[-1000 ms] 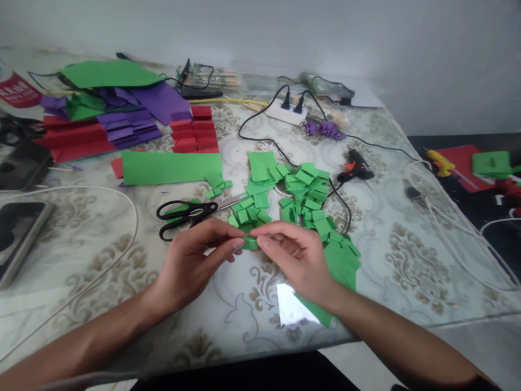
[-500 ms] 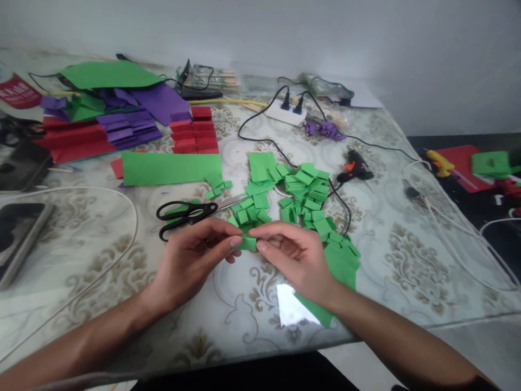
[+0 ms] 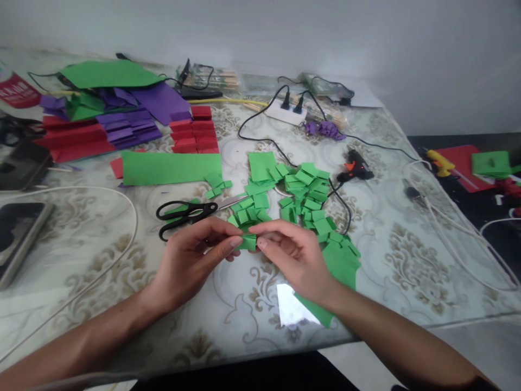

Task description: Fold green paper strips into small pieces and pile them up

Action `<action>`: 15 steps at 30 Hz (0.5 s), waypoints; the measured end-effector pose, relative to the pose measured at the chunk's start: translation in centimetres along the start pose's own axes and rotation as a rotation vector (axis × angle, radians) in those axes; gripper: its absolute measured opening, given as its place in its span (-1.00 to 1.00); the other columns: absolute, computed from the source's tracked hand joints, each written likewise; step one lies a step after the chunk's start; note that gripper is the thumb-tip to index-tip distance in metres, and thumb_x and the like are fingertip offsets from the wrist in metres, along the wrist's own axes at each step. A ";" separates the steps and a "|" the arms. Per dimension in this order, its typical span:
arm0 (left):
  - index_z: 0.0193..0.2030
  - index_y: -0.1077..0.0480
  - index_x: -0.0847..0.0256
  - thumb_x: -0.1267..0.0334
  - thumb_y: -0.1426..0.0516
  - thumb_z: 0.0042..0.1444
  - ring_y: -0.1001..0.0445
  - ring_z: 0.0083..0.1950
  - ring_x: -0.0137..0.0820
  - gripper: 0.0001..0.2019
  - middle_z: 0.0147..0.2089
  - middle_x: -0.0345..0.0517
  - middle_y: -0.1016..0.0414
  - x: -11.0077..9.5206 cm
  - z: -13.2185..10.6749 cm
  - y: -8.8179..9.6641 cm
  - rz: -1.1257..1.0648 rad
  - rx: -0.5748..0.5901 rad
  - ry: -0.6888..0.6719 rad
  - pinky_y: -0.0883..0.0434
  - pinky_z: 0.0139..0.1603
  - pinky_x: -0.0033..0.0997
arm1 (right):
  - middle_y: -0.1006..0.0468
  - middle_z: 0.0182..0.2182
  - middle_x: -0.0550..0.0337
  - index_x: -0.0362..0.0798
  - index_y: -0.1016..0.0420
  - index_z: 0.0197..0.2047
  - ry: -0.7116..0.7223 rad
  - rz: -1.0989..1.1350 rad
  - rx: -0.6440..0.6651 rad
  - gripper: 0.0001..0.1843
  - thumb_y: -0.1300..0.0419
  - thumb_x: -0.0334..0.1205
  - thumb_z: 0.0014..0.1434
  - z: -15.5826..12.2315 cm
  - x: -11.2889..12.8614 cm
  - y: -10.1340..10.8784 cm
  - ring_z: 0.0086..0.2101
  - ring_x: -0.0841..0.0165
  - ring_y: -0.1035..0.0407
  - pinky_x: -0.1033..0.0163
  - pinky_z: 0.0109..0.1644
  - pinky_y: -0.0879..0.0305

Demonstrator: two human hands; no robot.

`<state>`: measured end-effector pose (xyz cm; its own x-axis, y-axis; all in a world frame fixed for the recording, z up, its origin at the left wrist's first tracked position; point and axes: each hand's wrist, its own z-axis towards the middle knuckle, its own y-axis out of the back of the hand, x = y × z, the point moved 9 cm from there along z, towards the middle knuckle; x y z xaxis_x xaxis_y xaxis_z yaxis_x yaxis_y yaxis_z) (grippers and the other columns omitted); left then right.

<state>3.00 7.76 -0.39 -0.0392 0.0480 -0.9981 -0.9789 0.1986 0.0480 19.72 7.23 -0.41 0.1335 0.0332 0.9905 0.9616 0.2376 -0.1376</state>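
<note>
Between my two hands is a small folded piece of green paper (image 3: 248, 242). My left hand (image 3: 198, 254) pinches its left end between thumb and fingers. At the other end, the thumb and forefinger of my right hand (image 3: 293, 256) are closed on it. Just beyond my fingers lies a heap of small folded green paper pieces (image 3: 306, 187). Black-handled scissors (image 3: 189, 212) rest behind my left hand, their blades reaching toward the heap. A larger green sheet (image 3: 341, 267) lies partly behind my right hand and wrist.
A long green strip (image 3: 171, 168) and folded red paper (image 3: 194, 133) lie back left. A hot glue gun (image 3: 355, 166) sits right of the heap. Cables run from a white power strip (image 3: 286, 111). At the left edge is a phone (image 3: 20, 236); a white cable curves beside it.
The small green paper between my fingertips has tilted slightly, and its folded edge shows differently. Both hands stay almost in place; nothing else has visibly moved.
</note>
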 end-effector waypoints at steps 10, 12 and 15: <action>-0.20 -0.64 0.18 0.31 -0.37 0.24 -0.63 -0.43 -0.52 -0.97 -0.36 -0.23 -0.64 0.6 0.6 -0.2 -0.094 0.009 0.117 -0.59 -0.34 -0.63 | -0.73 -0.25 0.23 0.09 -0.71 -0.02 0.029 0.082 0.029 -0.75 -0.36 -0.38 0.28 0.0 -0.2 -0.3 -0.25 0.43 -0.62 0.33 -0.10 -0.58; -0.22 -0.64 0.19 0.29 -0.38 0.22 -0.63 -0.45 -0.50 -0.95 -0.38 -0.22 -0.64 0.6 0.7 -0.3 -0.112 0.012 0.139 -0.60 -0.36 -0.60 | -0.73 -0.25 0.23 0.08 -0.71 -0.01 0.043 0.064 0.028 -0.74 -0.37 -0.38 0.27 -0.1 -0.2 -0.3 -0.25 0.43 -0.62 0.34 -0.11 -0.59; -0.23 -0.64 0.20 0.28 -0.39 0.22 -0.62 -0.46 -0.50 -0.94 -0.39 -0.22 -0.64 0.7 0.8 -0.3 -0.118 0.021 0.152 -0.59 -0.36 -0.60 | -0.73 -0.25 0.22 0.06 -0.71 -0.02 0.068 0.023 0.023 -0.73 -0.35 -0.40 0.25 0.0 0.0 -0.2 -0.25 0.42 -0.62 0.33 -0.13 -0.60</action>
<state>3.41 8.48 -1.09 0.0446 -0.1250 -0.9911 -0.9741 0.2148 -0.0710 19.53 7.15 -0.41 0.1718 -0.0272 0.9848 0.9524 0.2602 -0.1590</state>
